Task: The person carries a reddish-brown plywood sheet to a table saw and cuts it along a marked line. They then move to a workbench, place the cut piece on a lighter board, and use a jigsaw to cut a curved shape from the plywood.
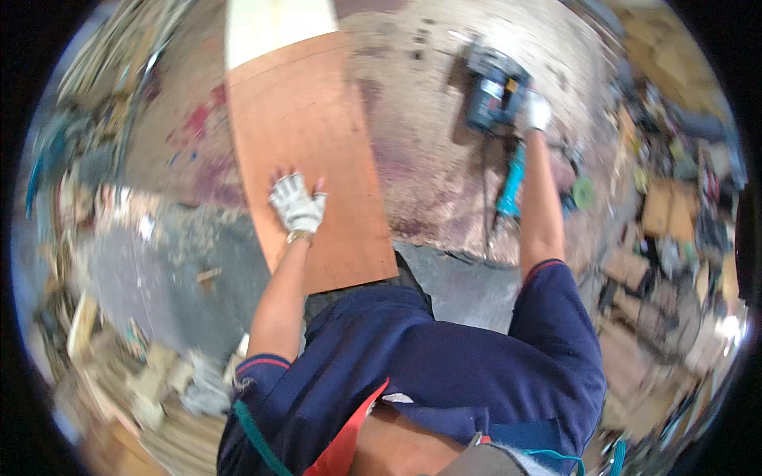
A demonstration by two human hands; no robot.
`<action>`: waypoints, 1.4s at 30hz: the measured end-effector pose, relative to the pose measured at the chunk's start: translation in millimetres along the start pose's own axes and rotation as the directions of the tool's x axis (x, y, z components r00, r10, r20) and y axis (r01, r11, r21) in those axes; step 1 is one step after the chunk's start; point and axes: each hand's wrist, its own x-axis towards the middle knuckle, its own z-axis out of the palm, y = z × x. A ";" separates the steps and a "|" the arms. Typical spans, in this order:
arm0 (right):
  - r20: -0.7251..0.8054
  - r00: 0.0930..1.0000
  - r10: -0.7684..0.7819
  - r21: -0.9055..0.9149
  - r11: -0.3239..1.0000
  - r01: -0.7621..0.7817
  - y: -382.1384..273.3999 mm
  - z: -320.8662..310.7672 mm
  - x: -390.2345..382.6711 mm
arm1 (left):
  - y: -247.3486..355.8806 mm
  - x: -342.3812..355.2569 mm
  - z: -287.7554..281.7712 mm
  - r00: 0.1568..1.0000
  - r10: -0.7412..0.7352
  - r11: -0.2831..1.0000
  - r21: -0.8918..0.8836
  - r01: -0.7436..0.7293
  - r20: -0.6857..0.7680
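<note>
My left hand (298, 203), in a white fingerless glove, lies flat with fingers spread on a long reddish-brown wooden board (317, 127). The board runs away from my waist across the worktable, and its far end shows a pale cream area. Out to the right, my gloved right hand (538, 111) is closed at the side of a black and dark-blue power tool (494, 91) that looks like a jigsaw. The fingers of that hand are blurred and partly hidden. Just nearer than it lies a teal power tool (512, 182), beside my right forearm.
The worn worktable (429, 159) has red and purple stains. A green disc (583, 192) sits right of the teal tool. Cluttered tools and cardboard (669, 208) fill the right side. Wood offcuts (155, 381) are heaped at lower left, and long strips (111, 59) stand at far left.
</note>
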 end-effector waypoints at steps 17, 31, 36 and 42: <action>0.453 0.828 -0.330 0.466 -0.704 -0.535 -42.3 -14.2 -19.1 | 2.6 -4.9 -0.1 0.999 -0.046 0.997 -0.068 0.046 0.006; 0.422 0.906 -0.039 0.701 -0.620 -0.353 -188.7 -210.7 -244.3 | -4.9 0.9 5.9 0.997 -0.018 0.977 -0.214 0.003 -0.069; 0.476 0.865 0.158 0.809 -0.463 -0.361 -239.2 -296.0 -416.6 | 0.1 3.6 15.0 0.985 0.008 0.945 -0.320 -0.064 -0.173; 0.547 0.739 0.393 0.801 0.014 -0.599 -296.8 -329.7 -566.4 | -23.2 5.5 17.4 0.971 0.126 0.825 -0.522 -0.216 -0.202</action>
